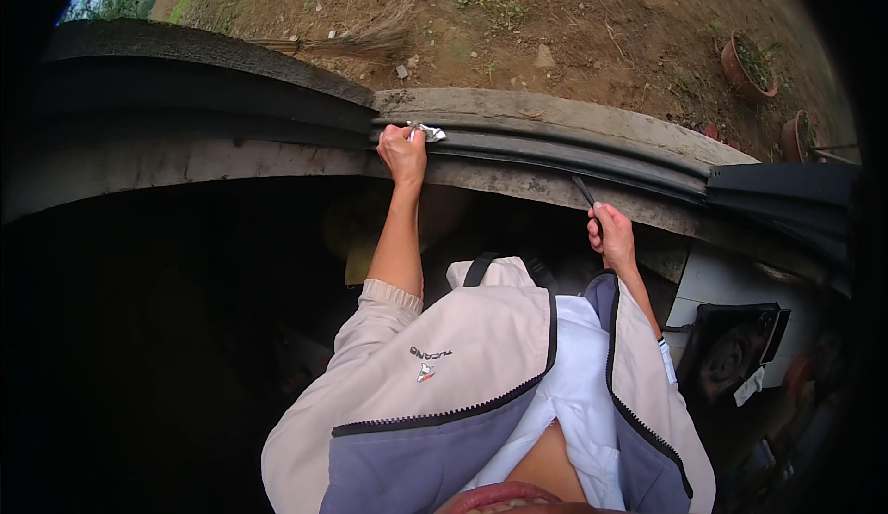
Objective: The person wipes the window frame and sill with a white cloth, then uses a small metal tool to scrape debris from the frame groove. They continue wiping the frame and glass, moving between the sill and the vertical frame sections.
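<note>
My left hand (pixel 401 156) pinches a crumpled, smudged white tissue or cloth (pixel 430 132). It rests on the dark metal window track (pixel 555 150), close to the end of the dark window frame (pixel 208 101) at left. In my right hand (pixel 614 233) is a slim black tool (pixel 583 190), its far end pointing up and left over the inner concrete sill (pixel 527 182). The fist hides the tool's lower part, so its kind is unclear. Raised parallel rails run along the track between the left frame and another dark frame section (pixel 777 188) at right.
Beyond the outer concrete ledge (pixel 555 108) lies bare ground with a twig broom (pixel 368 35) and two plant pots, one terracotta (pixel 739 73). Indoors at lower right, a black gas stove (pixel 728 347) stands by white tiles (pixel 683 285). The lower left is too dark to make out.
</note>
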Available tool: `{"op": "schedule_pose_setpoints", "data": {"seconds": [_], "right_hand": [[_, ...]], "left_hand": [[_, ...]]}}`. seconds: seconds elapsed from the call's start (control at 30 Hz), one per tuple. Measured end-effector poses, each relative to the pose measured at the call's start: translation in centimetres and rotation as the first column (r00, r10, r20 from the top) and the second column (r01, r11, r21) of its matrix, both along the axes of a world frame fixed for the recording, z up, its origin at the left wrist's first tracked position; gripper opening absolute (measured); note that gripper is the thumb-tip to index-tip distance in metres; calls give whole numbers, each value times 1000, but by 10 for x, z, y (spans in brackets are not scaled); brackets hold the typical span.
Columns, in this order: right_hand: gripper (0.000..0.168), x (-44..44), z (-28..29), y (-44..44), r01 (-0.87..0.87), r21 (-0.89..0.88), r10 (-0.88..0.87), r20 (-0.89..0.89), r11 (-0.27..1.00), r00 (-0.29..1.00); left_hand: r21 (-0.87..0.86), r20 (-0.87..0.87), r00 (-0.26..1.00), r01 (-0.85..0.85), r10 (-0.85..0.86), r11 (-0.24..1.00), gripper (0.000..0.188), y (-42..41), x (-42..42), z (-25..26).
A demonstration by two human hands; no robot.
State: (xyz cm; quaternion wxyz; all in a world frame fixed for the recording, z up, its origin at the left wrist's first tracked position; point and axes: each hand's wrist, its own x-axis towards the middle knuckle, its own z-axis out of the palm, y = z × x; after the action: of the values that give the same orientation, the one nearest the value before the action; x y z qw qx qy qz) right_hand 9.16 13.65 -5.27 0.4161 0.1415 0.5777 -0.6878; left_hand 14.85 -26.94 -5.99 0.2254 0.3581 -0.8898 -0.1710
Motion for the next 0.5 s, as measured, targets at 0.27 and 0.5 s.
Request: {"op": "schedule_pose_setpoints", "data": {"seconds": [0.27, 0.5], "right_hand": [[22, 0, 4, 6, 49, 6, -49, 13, 999, 999], [22, 6, 9, 0, 81, -12, -81, 8, 997, 997]], "left_hand": [[553, -362, 928, 140, 85, 821, 26, -52, -76, 63], [344, -36, 995, 99, -92, 934, 28, -121, -136, 26]]}}
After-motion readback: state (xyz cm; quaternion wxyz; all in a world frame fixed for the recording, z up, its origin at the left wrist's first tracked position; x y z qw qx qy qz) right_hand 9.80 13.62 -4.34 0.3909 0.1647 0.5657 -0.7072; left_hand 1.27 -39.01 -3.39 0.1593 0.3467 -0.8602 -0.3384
